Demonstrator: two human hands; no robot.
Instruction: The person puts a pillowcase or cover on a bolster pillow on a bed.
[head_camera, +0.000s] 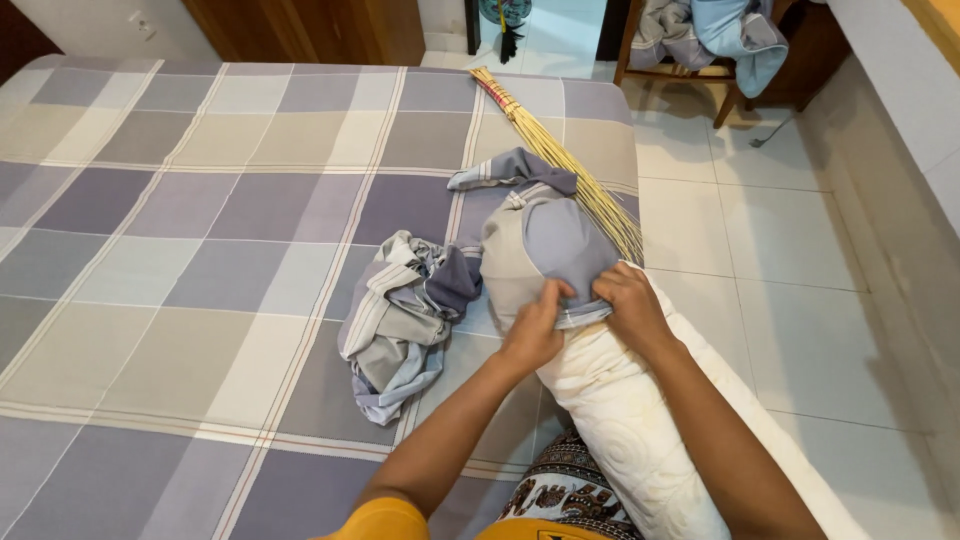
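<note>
Here, cover (545, 250) hem in both grips, bolster (625, 420) below.

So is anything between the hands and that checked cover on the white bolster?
Nothing visible. The left hand and right hand already pinch the checked cover's edge on the white bolster; the broom lies beside it.

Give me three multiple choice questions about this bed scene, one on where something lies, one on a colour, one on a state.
1. Where does the straw broom lie?
A. On the bed's right edge
B. On the tiled floor
C. On the chair

2. What colour is the long bolster pillow?
A. Red
B. White
C. Black

3. How far does the grey checked cover reach over the bolster?
A. Fully on
B. Only the far end
C. Not on at all

Answers: 1 A, it rests on the checked bedsheet. 2 B, the bare part is white. 3 B, left hand and right hand grip its hem there.
</note>
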